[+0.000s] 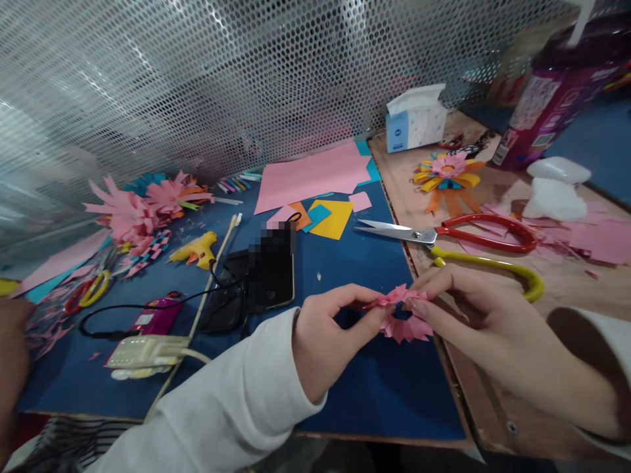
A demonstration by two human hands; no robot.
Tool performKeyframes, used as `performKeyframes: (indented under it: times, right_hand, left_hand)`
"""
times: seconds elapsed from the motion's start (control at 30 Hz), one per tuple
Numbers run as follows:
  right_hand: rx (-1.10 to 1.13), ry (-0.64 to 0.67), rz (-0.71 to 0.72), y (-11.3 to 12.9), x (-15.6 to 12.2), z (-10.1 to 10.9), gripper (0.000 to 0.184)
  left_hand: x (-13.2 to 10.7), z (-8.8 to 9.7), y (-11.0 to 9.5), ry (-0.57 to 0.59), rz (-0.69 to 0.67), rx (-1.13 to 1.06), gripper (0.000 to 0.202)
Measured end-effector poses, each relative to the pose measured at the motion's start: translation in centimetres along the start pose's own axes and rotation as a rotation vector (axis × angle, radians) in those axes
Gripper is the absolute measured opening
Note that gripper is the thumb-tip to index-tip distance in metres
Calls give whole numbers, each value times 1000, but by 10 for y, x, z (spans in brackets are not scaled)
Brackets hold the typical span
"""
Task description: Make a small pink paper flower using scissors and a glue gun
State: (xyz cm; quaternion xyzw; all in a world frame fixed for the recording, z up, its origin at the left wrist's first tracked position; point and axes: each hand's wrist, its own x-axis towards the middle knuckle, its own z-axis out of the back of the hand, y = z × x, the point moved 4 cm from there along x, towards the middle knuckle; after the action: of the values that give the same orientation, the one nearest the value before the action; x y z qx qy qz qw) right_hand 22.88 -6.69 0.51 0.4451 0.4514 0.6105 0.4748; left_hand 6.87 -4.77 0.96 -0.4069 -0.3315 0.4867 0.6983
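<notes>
A small pink fringed paper piece (401, 315) is held above the front of the blue table top (374, 387). My left hand (330, 341), in a white sleeve, pinches its left side with thumb and forefinger. My right hand (488, 322) pinches its right side with its fingertips. Both hands meet over the seam between the blue top and the brown board (493, 407). Large scissors (458, 238) with a red and a yellow handle lie just behind my right hand.
A phone (271, 272), a yellow glue gun (200, 249), cables and a pink device (155, 316) lie left. Pink paper flowers (133, 210), coloured sheets (315, 174), a tissue box (417, 121), a finished flower (448, 172) and a purple bottle (557, 92) stand behind. Perforated metal screen (197, 79) backs the table.
</notes>
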Motion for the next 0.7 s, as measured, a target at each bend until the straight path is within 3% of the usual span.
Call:
performKeyframes:
  times: [0.7]
  right_hand:
    - [-8, 94, -87, -12, 6, -2, 22]
  left_hand:
    - [2, 2, -1, -33, -37, 25, 7]
